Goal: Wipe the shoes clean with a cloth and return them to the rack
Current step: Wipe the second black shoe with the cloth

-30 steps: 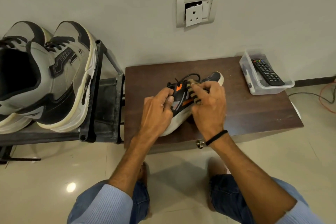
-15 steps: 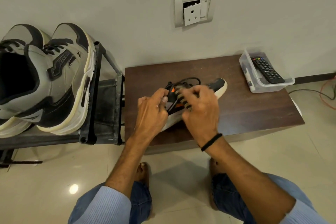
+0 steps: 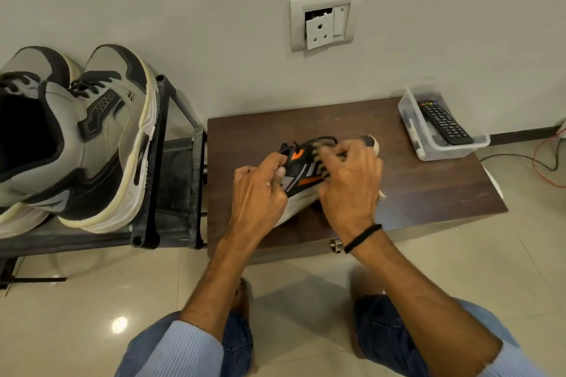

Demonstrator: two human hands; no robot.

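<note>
As the left hand (image 3: 260, 193) grips the sneaker (image 3: 301, 173) on the worktop (image 3: 428, 190), the right hand (image 3: 349, 187) clutches a cloth (image 3: 319, 157). It presses the laces.

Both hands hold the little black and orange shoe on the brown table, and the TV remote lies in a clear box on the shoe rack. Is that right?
Not quite: in the head view the clear box with the remote stands on the brown table, not the shoe rack. The left hand and right hand do hold the shoe.
</note>
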